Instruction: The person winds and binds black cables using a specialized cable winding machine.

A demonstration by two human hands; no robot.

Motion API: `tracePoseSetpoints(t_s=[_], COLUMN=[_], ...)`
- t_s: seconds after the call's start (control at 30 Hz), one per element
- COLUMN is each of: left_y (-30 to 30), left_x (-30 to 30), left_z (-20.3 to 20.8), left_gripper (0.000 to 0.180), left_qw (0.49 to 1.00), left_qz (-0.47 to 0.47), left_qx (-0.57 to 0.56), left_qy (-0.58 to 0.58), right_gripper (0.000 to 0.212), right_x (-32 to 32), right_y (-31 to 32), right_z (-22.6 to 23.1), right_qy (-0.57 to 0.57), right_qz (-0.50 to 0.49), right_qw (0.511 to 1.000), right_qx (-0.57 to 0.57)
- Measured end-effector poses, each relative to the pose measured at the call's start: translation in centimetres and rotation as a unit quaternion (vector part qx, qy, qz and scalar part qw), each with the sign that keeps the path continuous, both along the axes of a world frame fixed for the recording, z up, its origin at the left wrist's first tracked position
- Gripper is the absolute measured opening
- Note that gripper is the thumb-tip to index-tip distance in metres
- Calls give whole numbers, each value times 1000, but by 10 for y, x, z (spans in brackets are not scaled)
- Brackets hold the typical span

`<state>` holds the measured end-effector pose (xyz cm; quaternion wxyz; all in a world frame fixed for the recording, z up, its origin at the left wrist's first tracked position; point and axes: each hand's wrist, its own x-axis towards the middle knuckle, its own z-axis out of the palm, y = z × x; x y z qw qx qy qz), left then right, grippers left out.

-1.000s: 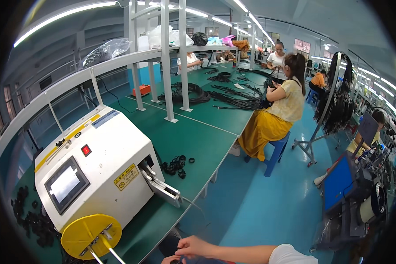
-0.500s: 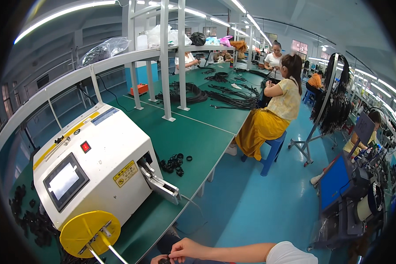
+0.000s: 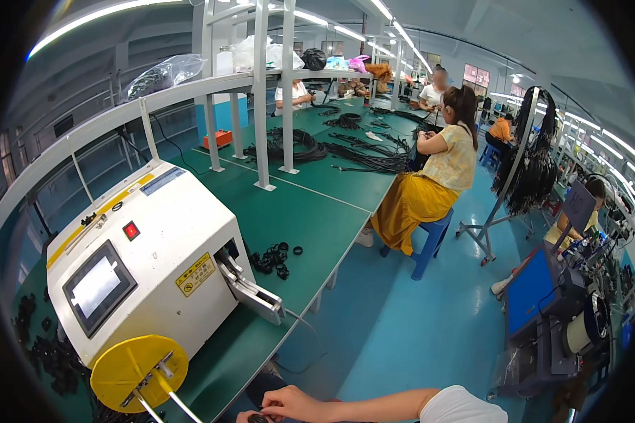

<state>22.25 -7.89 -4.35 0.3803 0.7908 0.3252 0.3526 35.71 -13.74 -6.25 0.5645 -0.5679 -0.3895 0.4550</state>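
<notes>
Green table [image 3: 310,229] alongside — hands [image 3: 286,405] together, right forearm [image 3: 377,409] level.

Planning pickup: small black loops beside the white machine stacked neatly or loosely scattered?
Loosely scattered: most loops lie jumbled on the green table, one apart.

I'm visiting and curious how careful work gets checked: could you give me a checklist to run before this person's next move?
1. Right hand close to the dark item: ok.
2. Left hand fully in view: not ok, cut off by the lower edge.
3. Firm hold on the dark item: cannot tell.
4. Both hands apart from the yellow disc: ok.
5. Screen on the white machine lit: ok.
</notes>
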Motion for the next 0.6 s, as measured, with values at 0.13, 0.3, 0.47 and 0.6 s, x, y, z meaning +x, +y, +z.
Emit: tracePoseSetpoints(t_s=[0.13,0.3,0.47,0.6], left_y=[2,1,2,4], left_x=[0,-1,0,0], left_z=[-6,-9,-4,-6], left_gripper=[17,17,18,18], left_qw=[999,996,1000,999], left_qz=[-12,-7,2,-12], left_qx=[-34,-81,-20,-36], left_qy=[-17,-32,-1,-9], right_gripper=[18,19,20,20], right_x=[1,-1,-2,0], right_y=[0,4,5,6], right_z=[0,-5,-12,-16], right_qy=[-34,12,-27,-57], right_qz=[-14,-22,-24,-14], right_qw=[999,1000,999,998], right_qx=[3,-15,8,0])
